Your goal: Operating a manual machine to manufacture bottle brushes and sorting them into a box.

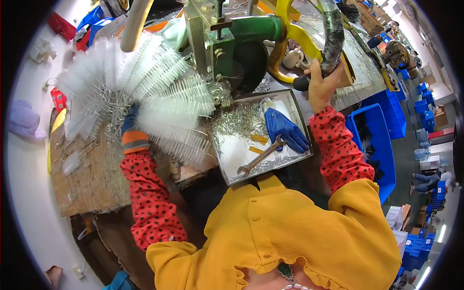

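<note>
My left hand (131, 129), in a blue glove with an orange and grey cuff, is among a fanned pile of white-bristled wire brushes (164, 113). Bristles and twisted wire cover its fingers, so its grip does not show. My bare right hand (324, 84) is closed around the lower end of a curved, plastic-wrapped handle (333, 36). Beside it are a yellow wheel (278, 65) and a black knob (301, 83). Between my arms stands the green press (220, 48). A shallow tray (227, 166) below it holds small wire pieces, a blue-coated glove (285, 126) and a wrench (261, 157).
The worn wooden bench (92, 186) lies under the brushes at left. A blue bin (372, 145) with dark bristly items stands beyond my right arm. A pale rod (135, 24) slants in at the top. Another person (432, 181) is far off at right.
</note>
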A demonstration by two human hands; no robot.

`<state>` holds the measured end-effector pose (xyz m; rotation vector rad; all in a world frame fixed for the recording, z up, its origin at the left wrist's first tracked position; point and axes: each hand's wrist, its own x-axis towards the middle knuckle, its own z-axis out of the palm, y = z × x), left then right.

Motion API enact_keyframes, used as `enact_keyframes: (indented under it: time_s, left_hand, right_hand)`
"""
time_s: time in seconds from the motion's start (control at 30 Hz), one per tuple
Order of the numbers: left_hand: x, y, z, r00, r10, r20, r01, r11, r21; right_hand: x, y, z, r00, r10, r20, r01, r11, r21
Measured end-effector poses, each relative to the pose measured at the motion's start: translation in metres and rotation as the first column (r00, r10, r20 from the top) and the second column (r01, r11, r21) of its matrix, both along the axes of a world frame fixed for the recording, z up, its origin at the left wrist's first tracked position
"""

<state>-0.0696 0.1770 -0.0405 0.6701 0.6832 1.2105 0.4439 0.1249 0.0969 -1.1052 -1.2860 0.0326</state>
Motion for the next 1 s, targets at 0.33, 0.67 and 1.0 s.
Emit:
enact_keyframes:
  time_s: [0.33,0.67,1.0]
  left_hand:
    - [0.01,-0.013,0.001,-0.417,0.483,-0.77,0.269,0.875,0.403]
    - [0.006,-0.005,-0.001,-0.367,0.461,-0.808,0.13,0.886,0.446]
    - [0.006,0.011,0.001,-0.332,0.478,-0.813,0.084,0.874,0.479]
  right_hand:
    - [-0.004,0.013,0.129,0.894,0.02,0.448,0.109,0.959,-0.26]
    - [0.004,0.137,0.221,0.843,0.332,0.424,-0.017,0.803,-0.595]
    - [-0.049,-0.022,0.066,1.0,-0.013,0.01,0.013,1.0,0.008]
